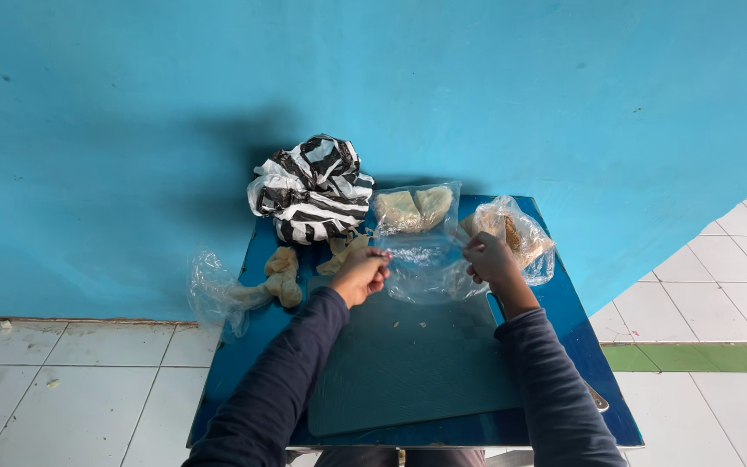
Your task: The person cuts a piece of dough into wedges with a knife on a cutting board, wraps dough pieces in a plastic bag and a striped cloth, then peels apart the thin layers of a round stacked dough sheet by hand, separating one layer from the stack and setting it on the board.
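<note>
My left hand [361,273] and my right hand [491,260] each pinch an edge of a clear plastic bag [425,270], stretching it between them above a dark green cutting board [408,359]. The bag looks empty. Just behind it stands another clear bag holding two pale wedge-shaped pieces [413,208]. Beyond my right hand lies a clear bag with brownish food [516,233]. Loose beige lumps [283,275] lie left of my left hand.
A black-and-white striped plastic bag [311,188] sits at the back of the small blue table [564,324], against a blue wall. A crumpled clear bag [213,292] hangs off the table's left edge. White floor tiles surround the table.
</note>
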